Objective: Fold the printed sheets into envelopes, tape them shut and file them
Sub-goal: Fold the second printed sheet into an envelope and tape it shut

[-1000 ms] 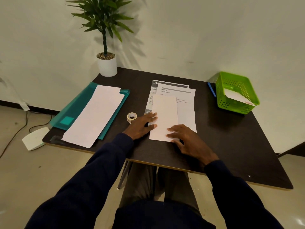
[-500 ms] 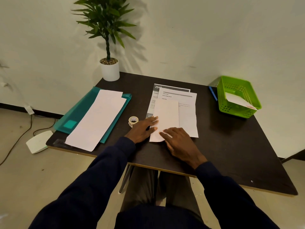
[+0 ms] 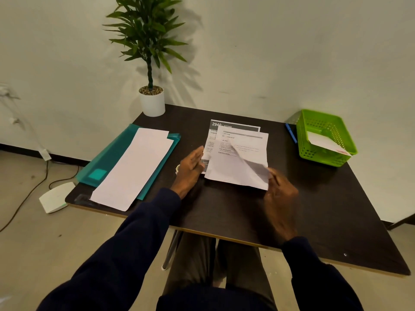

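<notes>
A folded white printed sheet [image 3: 233, 171] is lifted off the dark table, tilted and blurred by motion. My right hand [image 3: 280, 198] grips its near right corner. My left hand [image 3: 190, 167] hovers with straight fingers at the sheet's left edge, holding nothing. Under it lie printed sheets [image 3: 244, 140] with a grey header. A small tape roll [image 3: 178, 169] peeks out behind my left hand. The green basket [image 3: 325, 158] at the right holds a folded envelope [image 3: 323, 142].
A teal folder [image 3: 107, 160] with long white paper [image 3: 134, 171] on it lies at the table's left. A potted plant [image 3: 151, 102] stands at the back left corner. A blue pen [image 3: 291, 132] lies beside the basket. The table's near edge [image 3: 224, 237] runs above my knees.
The folded sheet lay flat under both hands; now my right hand has lifted it by the near right corner and swung it to the right, while my left hand has come off it.
</notes>
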